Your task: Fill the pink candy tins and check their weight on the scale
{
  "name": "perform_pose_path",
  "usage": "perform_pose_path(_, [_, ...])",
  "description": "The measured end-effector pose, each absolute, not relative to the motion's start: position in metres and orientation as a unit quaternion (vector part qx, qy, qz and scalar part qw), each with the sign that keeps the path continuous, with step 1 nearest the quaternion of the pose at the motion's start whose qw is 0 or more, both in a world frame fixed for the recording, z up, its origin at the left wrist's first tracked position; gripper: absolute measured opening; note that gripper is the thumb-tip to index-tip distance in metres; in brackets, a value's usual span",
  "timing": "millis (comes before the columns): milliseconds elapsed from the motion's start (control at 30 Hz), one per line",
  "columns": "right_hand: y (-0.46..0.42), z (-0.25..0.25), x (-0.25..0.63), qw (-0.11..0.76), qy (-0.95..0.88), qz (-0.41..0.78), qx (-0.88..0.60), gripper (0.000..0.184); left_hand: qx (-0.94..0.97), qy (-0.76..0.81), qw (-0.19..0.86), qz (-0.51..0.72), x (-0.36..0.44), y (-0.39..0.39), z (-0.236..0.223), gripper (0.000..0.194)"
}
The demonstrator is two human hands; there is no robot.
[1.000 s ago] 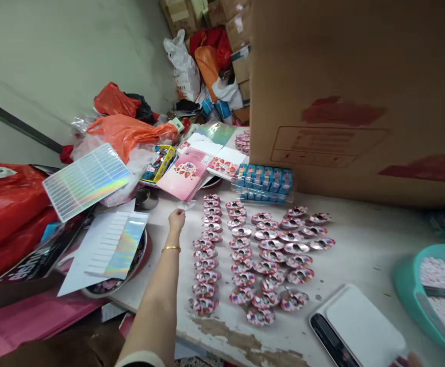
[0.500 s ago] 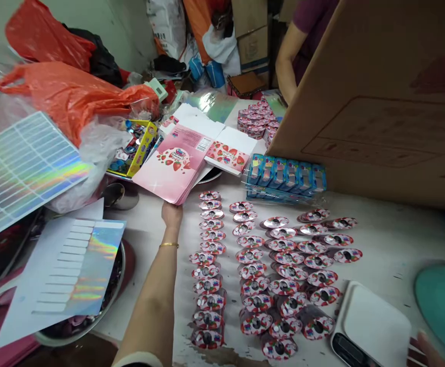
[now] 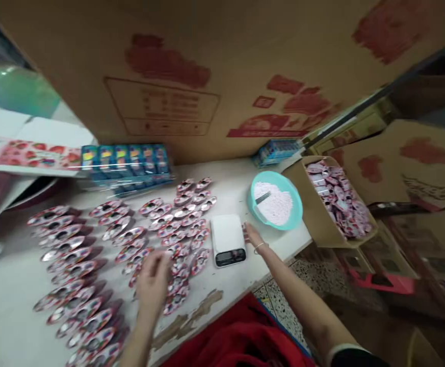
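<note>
Red-and-silver foil packets printed with strawberries are lying in long rows across a chipped white tabletop, and we are looking down on them from the head view, which is tilting steeply. Our left hand is hanging over the middle rows with its fingers curled inward; it is blurred, so we cannot tell whether it is gripping a packet or only touching them. Our right hand, with a thin gold bangle on its wrist, is resting open near the table's edge, fingers spread, just beside a white digital kitchen scale with a black display. Just past those fingers, a round teal plastic bowl is holding pale pink powder with a small scoop lying in it. To its right, a shallow cardboard tray is sitting heaped with more pink packets. Behind the rows, a shrink-wrapped stack of blue boxes is standing against a large brown cardboard carton with red printing, and a flat strawberry-printed box blank is lying at the far left. Below the table's edge, a red cloth is hanging over the speckled terrazzo floor.
</note>
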State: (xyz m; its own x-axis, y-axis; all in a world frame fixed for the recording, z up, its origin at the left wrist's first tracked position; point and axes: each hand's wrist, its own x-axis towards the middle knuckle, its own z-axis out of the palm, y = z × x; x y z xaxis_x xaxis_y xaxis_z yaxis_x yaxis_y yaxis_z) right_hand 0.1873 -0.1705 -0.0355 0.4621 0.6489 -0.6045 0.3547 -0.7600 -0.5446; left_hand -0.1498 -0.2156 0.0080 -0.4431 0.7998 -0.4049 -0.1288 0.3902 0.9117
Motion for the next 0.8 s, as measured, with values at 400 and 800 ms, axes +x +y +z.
perform_pose_path(400, [-0.254, -0.073, 0.372, 0.128, -0.673, 0.418, -0.597, 0.048, 0.639, 0.526, 0.532, 0.179, 0.192, -0.195, 0.029, 0.020])
perform_pose_path(800, [-0.259, -0.130, 0.414, 0.019, -0.872, 0.221, -0.438, 0.071, 0.540, 0.617, 0.511, -0.258, 0.114, -0.423, -0.099, 0.029])
